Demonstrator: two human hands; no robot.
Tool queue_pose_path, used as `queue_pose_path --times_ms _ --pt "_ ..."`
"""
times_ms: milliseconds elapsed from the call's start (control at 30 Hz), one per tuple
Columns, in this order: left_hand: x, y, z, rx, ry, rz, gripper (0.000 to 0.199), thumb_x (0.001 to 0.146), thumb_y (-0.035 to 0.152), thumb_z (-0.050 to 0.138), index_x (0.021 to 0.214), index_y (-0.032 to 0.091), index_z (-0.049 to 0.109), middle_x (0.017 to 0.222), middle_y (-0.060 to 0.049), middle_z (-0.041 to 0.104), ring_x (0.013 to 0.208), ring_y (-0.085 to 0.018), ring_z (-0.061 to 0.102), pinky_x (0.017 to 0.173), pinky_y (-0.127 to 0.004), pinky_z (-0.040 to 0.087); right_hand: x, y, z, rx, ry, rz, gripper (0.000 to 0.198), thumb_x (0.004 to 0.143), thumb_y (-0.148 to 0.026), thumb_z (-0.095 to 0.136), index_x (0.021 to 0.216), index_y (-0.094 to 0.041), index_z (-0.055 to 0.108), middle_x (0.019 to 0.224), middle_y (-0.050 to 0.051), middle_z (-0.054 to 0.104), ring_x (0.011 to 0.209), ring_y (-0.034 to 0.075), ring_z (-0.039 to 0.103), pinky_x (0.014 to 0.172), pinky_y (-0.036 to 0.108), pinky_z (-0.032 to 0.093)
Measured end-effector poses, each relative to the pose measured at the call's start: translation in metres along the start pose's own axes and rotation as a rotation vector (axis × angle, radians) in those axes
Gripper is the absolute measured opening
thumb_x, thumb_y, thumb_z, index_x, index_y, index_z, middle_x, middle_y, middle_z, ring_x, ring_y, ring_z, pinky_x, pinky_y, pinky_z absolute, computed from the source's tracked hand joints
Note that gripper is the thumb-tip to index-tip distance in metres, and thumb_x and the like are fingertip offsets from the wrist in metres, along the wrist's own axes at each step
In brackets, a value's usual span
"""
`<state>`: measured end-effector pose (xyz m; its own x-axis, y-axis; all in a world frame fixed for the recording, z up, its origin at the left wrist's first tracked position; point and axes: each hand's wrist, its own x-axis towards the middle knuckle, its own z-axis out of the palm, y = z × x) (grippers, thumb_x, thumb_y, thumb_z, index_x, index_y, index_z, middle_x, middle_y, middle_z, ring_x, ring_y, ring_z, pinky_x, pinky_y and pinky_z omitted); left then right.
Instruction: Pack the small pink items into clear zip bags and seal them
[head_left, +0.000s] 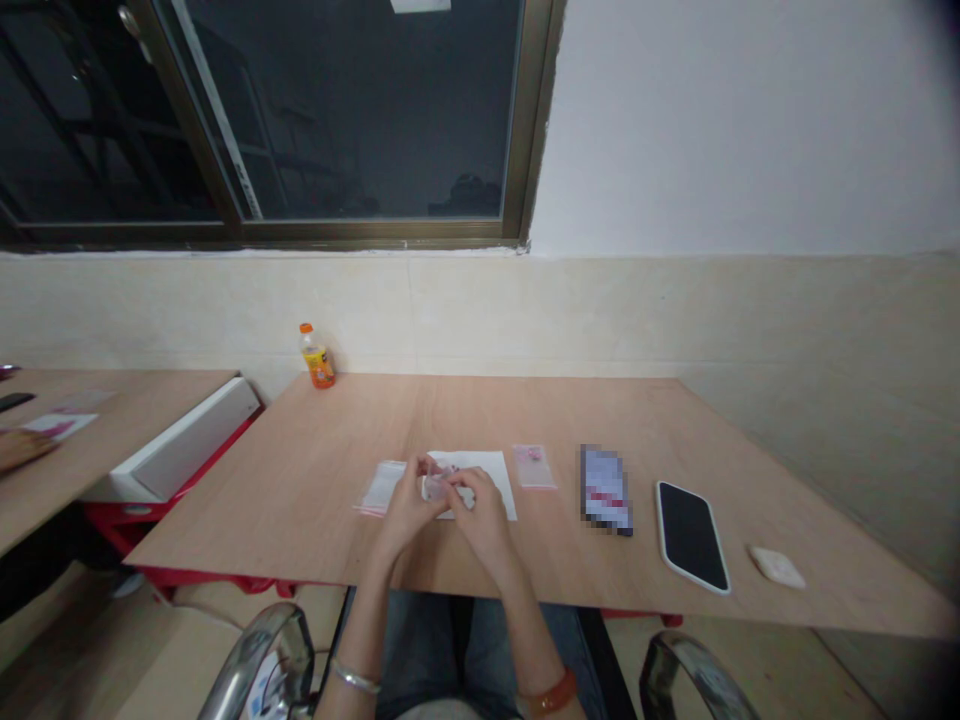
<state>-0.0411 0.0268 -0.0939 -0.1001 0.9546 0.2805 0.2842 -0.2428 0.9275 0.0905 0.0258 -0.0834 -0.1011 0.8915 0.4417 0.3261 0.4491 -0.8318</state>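
Above a white sheet of paper, my left hand and my right hand meet, fingers closed on a small clear plastic bag. Something pinkish shows at the top of the bag, too small to make out. Left of the paper, close to my left hand, lie clear zip bags with a pink edge. Another small zip bag with little pink pieces inside lies flat to the right of the paper.
On the wooden table, a lit phone, a dark-screened phone and a white case-like object lie to the right. An orange drink bottle stands at the back left. Another person's hand rests on the neighbouring table.
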Motion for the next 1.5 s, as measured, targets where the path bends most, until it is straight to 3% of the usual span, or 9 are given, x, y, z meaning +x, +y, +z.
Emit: queue_pose_path --times_ms 200,367,500,633,867,1133,1500 --pt "0.001 0.024 -0.011 -0.167 -0.08 -0.029 0.02 0.078 0.036 0.058 0.082 0.016 0.056 0.082 -0.003 0.061 0.078 -0.015 0.057 0.071 -0.025 0.044 0.006 -0.001 -0.013 0.201 0.084 0.131 0.02 0.082 -0.034 0.051 0.081 -0.019 0.064 0.08 0.005 0.068 0.074 0.018 0.061 0.057 0.025 0.042" --pt "-0.001 0.037 -0.012 -0.196 -0.045 -0.036 0.024 0.081 0.038 0.054 0.077 0.015 0.058 0.074 -0.002 0.061 0.071 -0.013 0.054 0.066 -0.023 0.042 0.009 0.004 -0.016 0.449 0.191 0.214 0.029 0.074 -0.039 0.062 0.093 -0.017 0.062 0.08 0.006 0.069 0.069 0.018 0.063 0.059 0.027 0.046" --pt "-0.003 0.042 -0.008 -0.231 0.035 -0.023 0.025 0.081 0.04 0.054 0.08 0.016 0.058 0.077 -0.002 0.061 0.072 -0.013 0.055 0.066 -0.022 0.043 0.011 0.001 -0.02 0.585 0.116 0.291 0.036 0.07 -0.04 0.067 0.096 -0.016 0.063 0.073 0.005 0.07 0.061 0.016 0.061 0.053 0.025 0.043" --pt "-0.003 0.045 -0.002 -0.278 0.081 -0.035 0.027 0.079 0.042 0.056 0.08 0.016 0.057 0.073 -0.002 0.06 0.067 -0.012 0.055 0.061 -0.021 0.043 0.012 -0.003 -0.024 0.57 0.111 0.293 0.029 0.071 -0.042 0.066 0.08 -0.015 0.068 0.072 0.007 0.069 0.059 0.015 0.058 0.051 0.024 0.041" --pt "-0.005 0.05 0.002 -0.29 0.075 -0.094 0.026 0.077 0.041 0.058 0.079 0.015 0.057 0.058 0.003 0.054 0.049 -0.009 0.05 0.046 -0.018 0.039 0.012 -0.002 -0.026 0.632 0.147 0.317 0.024 0.068 -0.038 0.068 0.077 -0.016 0.067 0.058 -0.001 0.059 0.05 0.01 0.048 0.046 0.022 0.035" --pt "-0.001 0.044 -0.001 -0.254 0.112 -0.041 0.022 0.074 0.036 0.062 0.075 0.014 0.063 0.07 -0.003 0.063 0.066 -0.013 0.057 0.059 -0.021 0.045 0.012 -0.004 -0.029 0.585 0.173 0.282 0.025 0.07 -0.04 0.066 0.076 -0.016 0.067 0.054 -0.002 0.054 0.05 0.011 0.047 0.048 0.023 0.036" --pt "0.0 0.044 0.003 -0.249 0.109 -0.053 0.023 0.072 0.037 0.064 0.072 0.014 0.064 0.065 -0.002 0.063 0.062 -0.013 0.056 0.057 -0.021 0.043 0.012 -0.001 -0.028 0.584 0.205 0.28 0.026 0.071 -0.041 0.065 0.076 -0.016 0.065 0.055 -0.002 0.053 0.051 0.011 0.046 0.048 0.023 0.036"
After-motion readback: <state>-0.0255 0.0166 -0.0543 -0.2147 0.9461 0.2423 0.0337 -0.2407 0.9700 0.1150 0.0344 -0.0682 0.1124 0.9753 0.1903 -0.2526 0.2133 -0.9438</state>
